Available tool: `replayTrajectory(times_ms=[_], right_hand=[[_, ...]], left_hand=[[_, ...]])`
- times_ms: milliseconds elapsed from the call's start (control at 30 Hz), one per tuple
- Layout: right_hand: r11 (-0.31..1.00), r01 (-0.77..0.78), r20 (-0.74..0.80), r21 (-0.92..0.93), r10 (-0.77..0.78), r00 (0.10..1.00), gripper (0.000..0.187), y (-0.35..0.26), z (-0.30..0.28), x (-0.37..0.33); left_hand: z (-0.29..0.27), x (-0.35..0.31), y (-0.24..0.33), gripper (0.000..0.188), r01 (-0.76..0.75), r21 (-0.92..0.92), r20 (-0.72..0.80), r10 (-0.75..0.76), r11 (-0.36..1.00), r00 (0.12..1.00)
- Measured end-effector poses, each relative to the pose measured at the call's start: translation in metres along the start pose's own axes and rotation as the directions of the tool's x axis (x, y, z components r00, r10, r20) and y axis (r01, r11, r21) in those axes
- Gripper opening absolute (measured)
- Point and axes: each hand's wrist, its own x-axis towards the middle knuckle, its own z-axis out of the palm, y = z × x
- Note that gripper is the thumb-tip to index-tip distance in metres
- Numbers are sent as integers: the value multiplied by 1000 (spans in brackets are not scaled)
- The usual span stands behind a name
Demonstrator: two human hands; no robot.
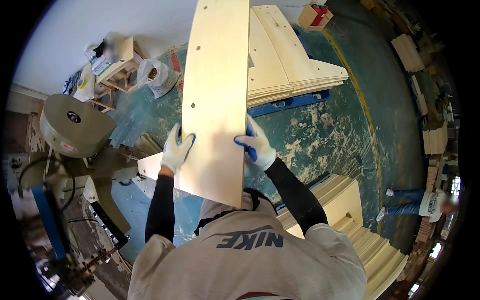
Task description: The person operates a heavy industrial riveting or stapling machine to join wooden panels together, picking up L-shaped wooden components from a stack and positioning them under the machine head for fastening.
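- Basically, the long wood panel (216,85) is up in front of the wearer's shirt (200,267), far end toward the wall (125,20); its exact tilt I can't tell.
- L hand (176,151) grips its left edge, thumb lapping onto the face; R hand (259,146) grips the right edge opp., fingers partly hidden.
- Why so: prob. b/c gripping opp. edges nr. the lower end keeps a long, broad piece from twisting; gloves likely spare the skin.
- Pale wood piece (151,166) pokes out left, just below L hand; can't tell if it's joined to the panel.
- Stacked panels (272,50) lie flat on a blue pallet (295,103), jutting past its right corner; pallet prob. keeps them off the dusty floor (320,135).
- 2nd stack (375,257) sits nr. the wearer's right side, edges roughly lined up, likely for easy reach.
- Machine (75,125) stands at the floor's left edge, on L hand's side.
- Sack (162,82) + wooden stool (120,67) are at the floor's far left edge, by the wall, prob. to free up standing room.
- Red extinguisher (318,15) sits in a wooden box nr. the floor's far edge, prob. for quick access.
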Motion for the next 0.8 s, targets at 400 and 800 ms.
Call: replayTrajectory(times_ms=[400, 800], right_hand=[[629, -344, -485, -697, -61, 872, 54, -18, -249, 186], [116, -285, -307, -952, -328, 893, 79, -93, -646, 429]], left_hand=[[222, 214, 0, 50, 371, 138, -128, -355, 918, 926], [390, 469, -107, 87, 497, 358, -133, -484, 790, 865]])
